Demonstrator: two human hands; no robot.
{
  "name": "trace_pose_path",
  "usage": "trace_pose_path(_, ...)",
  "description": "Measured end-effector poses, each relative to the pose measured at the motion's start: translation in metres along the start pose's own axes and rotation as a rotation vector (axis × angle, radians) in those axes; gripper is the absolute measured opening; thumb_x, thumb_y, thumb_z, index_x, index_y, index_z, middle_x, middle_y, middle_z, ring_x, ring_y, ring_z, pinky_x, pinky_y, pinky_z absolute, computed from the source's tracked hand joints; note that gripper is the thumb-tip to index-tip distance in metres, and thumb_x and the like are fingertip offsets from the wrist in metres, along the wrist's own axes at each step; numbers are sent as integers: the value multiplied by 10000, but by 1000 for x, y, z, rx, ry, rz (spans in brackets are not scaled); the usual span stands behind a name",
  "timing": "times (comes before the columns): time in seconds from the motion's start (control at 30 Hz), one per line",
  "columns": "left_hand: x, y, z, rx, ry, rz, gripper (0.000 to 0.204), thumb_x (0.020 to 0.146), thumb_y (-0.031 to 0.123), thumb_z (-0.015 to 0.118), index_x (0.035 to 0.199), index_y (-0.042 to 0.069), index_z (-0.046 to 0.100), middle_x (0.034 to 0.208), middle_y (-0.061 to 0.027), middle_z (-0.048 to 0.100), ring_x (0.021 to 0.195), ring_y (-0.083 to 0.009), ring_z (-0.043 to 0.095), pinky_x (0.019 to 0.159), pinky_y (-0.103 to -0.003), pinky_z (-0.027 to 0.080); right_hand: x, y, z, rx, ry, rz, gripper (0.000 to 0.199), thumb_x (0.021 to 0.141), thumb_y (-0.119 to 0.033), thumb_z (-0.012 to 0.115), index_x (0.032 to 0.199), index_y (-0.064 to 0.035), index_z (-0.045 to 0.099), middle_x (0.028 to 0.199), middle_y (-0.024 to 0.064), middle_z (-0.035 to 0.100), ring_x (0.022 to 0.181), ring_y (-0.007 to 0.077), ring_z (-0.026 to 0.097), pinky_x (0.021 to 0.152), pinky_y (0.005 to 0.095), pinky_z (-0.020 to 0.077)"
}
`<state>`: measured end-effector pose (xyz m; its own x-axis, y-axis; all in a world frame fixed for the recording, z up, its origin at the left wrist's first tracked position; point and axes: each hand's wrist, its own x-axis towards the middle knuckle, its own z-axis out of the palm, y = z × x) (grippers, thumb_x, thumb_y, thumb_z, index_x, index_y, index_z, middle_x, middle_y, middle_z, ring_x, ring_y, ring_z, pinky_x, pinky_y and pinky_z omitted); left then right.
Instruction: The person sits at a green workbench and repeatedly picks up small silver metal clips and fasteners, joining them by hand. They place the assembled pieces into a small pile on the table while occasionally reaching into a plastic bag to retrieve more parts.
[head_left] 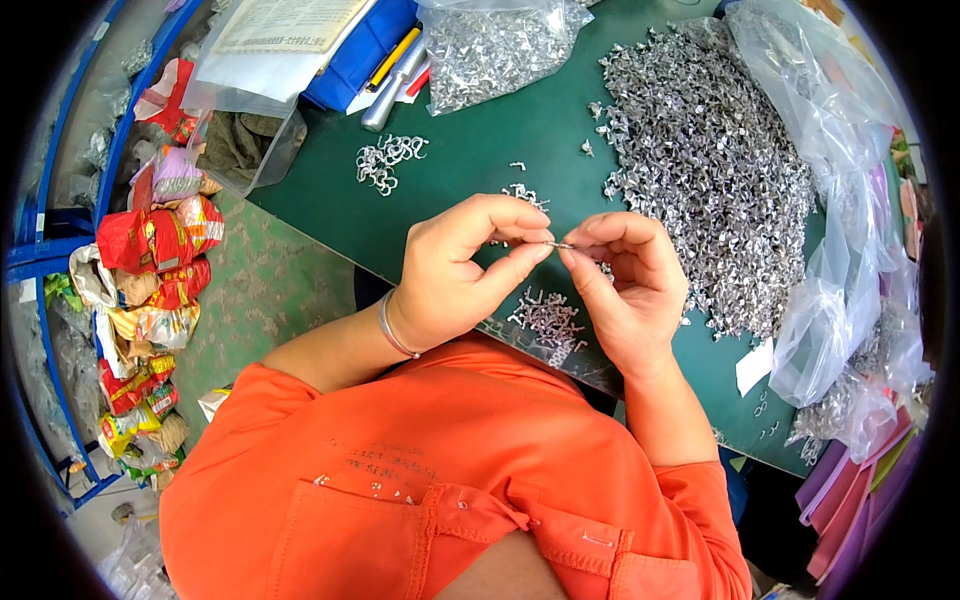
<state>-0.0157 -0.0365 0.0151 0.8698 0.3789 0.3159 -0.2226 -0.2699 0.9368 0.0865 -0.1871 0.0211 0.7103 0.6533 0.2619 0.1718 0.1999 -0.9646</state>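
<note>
My left hand point(468, 258) and my right hand point(632, 282) meet above the front edge of the green table. Thumb and fingers of both are closed in a pinch on one small, thin metal part point(560, 245); its exact kind is too small to tell. Below and between the hands lies a pile of small silvery metal pieces point(548, 318). Another little cluster of pieces point(524, 194) shows just beyond my fingertips, partly hidden by them. To the left, farther back, is a small heap of curved, hook-like metal pieces point(388, 162).
A large heap of small metal parts point(705, 170) covers the table's right side, beside clear plastic bags point(845, 250). At the back are a filled bag point(500, 55), a blue bin point(365, 50) and a metal-handled tool point(392, 90). Blue shelving point(65, 255) and red packets point(160, 240) stand left.
</note>
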Motion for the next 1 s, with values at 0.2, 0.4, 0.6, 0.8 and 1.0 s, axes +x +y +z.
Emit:
trace_pose_path(0.2, 4, 5, 1, 156, 50, 174, 192, 790, -84, 739, 953, -18, 662, 924, -118, 703, 832, -189, 708, 729, -282, 564, 0, 3, -1, -28, -10, -85, 233, 806, 144, 663, 990, 20, 593, 989, 107, 633, 869, 148, 647, 760, 253, 558)
trace_pose_path(0.4, 6, 8, -6, 244, -20, 354, 147, 751, -94, 742, 863, -17, 687, 891, -139, 683, 766, -249, 672, 665, -315, 540, 4, 3, 1, -225, -54, -196, 237, 774, 153, 649, 970, 23, 621, 1009, 121, 628, 826, 149, 632, 728, 259, 540)
trace_pose_path(0.6, 19, -5, -72, 673, 308, 94, 55, 826, -28, 685, 879, -12, 685, 866, -109, 674, 740, -219, 659, 682, -285, 517, -1, -4, 1, -142, 76, -59, 185, 836, 144, 594, 974, 22, 611, 1145, 156, 569, 969, 168, 606, 822, 270, 533)
trace_pose_path(0.8, 17, -28, -100, 882, 278, 88, 122, 824, -29, 686, 933, 14, 718, 921, -98, 655, 754, -212, 641, 673, -293, 512, -1, 0, -6, -283, 8, -144, 135, 899, 125, 566, 975, 18, 599, 1158, 137, 564, 950, 151, 622, 810, 255, 511)
trace_pose_path(1.0, 32, -13, -45, 571, -28, 134, 114, 835, 32, 712, 949, 25, 710, 945, -86, 645, 776, -197, 633, 663, -298, 500, 1, 3, -4, -225, 102, -94, 165, 804, 132, 589, 903, 8, 635, 1037, 133, 640, 893, 180, 613, 738, 268, 487)
